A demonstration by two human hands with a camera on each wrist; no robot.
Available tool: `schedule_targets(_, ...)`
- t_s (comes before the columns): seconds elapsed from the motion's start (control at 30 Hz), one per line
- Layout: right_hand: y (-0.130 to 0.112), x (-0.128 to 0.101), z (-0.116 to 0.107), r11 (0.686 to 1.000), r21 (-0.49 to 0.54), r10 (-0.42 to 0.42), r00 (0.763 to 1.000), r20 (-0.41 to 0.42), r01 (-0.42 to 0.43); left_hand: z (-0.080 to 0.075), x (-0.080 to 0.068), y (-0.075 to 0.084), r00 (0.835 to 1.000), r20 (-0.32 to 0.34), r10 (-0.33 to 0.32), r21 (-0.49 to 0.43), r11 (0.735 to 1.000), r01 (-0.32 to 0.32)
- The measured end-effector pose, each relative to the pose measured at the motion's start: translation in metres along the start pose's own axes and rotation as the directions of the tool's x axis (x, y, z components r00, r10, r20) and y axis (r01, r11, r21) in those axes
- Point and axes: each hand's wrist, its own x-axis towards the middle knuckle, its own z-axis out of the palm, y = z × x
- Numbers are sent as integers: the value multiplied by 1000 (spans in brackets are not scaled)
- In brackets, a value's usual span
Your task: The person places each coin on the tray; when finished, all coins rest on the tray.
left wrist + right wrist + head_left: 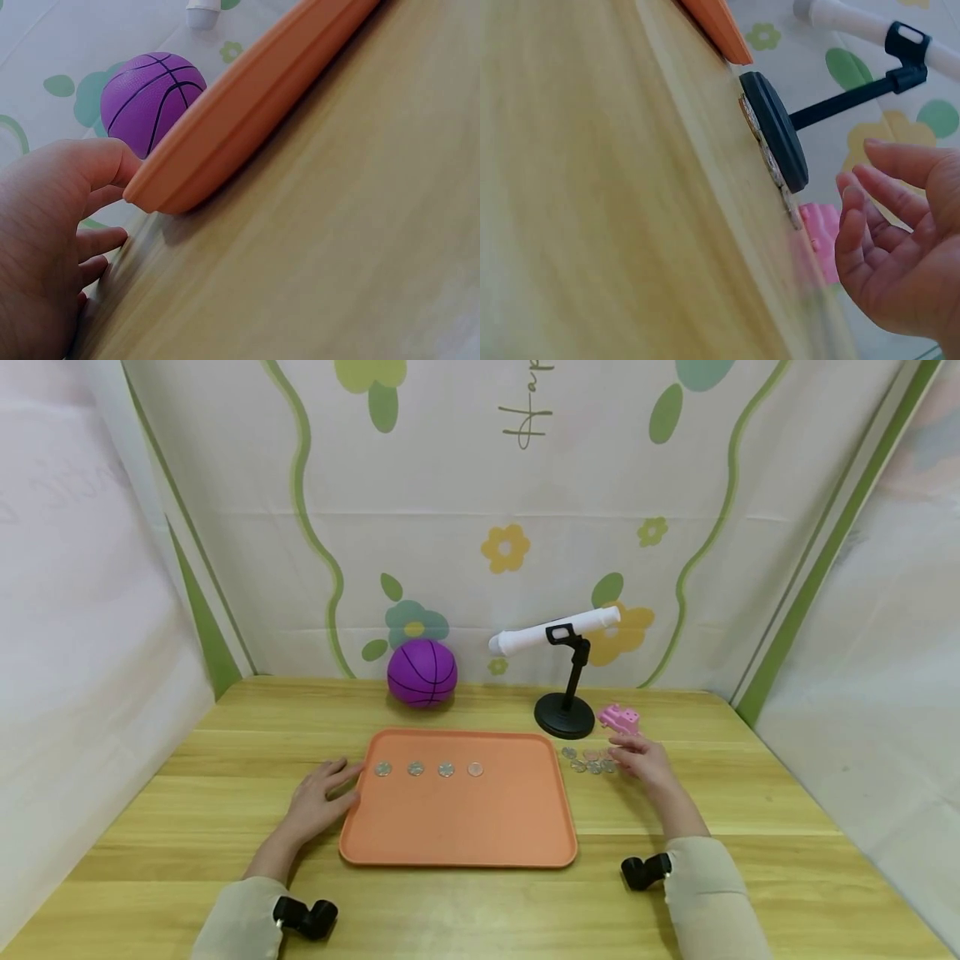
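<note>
Right hand [643, 762] hovered over the loose coin pile [588, 760] on the worktop [750, 802], at 3 o'clock off the orange tray [457, 827]. Fingers were loosely curled with the palm open in the right wrist view; nothing pinched that I could see.

Left hand [324, 789] lay flat at the tray's 9 o'clock edge, fingers relaxed, thumb against the rim, holding nothing.

Four coins [429, 769] sat in a row along the tray's far side, evenly spaced.

Risks, as I judged them:
- Coins in the pile overlapped or touched, so a pinch could lift two, or flick a neighbour toward the black stand base [564, 716] at 12 o'clock of the pile.
- The pink toy [619, 718] sat just beyond the fingertips; a reach too far could knock it.
- The white tube [555, 630] clipped on the stand hung over the tray corner; a raised wrist could catch it and tip the stand.
- A coin dropped on edge could roll off the row; the tray rim should stop it.
- The purple ball [422, 672] stood well apart, low risk.

Writing: only part of a script word on the backdrop [525, 485], starting "Hap"; the rest was cut off. No brands legible, coin faces too small to read.
</note>
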Motion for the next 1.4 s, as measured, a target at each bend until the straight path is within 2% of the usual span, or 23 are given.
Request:
schedule_targets(0.13,7,-2,-3,997,-27,74,997,-24,-75,0,1,-1,1000,4,-4,-2,1000,4)
schedule_targets(0.2,12,-2,-4,995,-40,86,995,-41,-87,0,1,-1,1000,6,-7,-7,1000,7)
schedule_targets(0.33,20,-2,-3,992,-113,53,996,-70,-61,0,1,-1,1000,5,-8,-20,1000,8)
schedule_targets(0.47,23,1,0,975,-219,12,996,-90,-31,1,0,-2,1000,5,-4,-24,1000,4)
schedule_targets(0.63,22,2,3,960,-281,-21,996,-92,-6,1,1,-2,1000,14,-13,-29,999,13)
schedule_targets(0.87,21,1,5,917,-399,-59,994,-95,17,1,1,-2,1000,15,-14,-25,1000,15)
schedule_targets(1.4,17,-1,9,865,-500,-77,996,-51,41,2,1,-4,1000,11,-11,-26,1000,12)
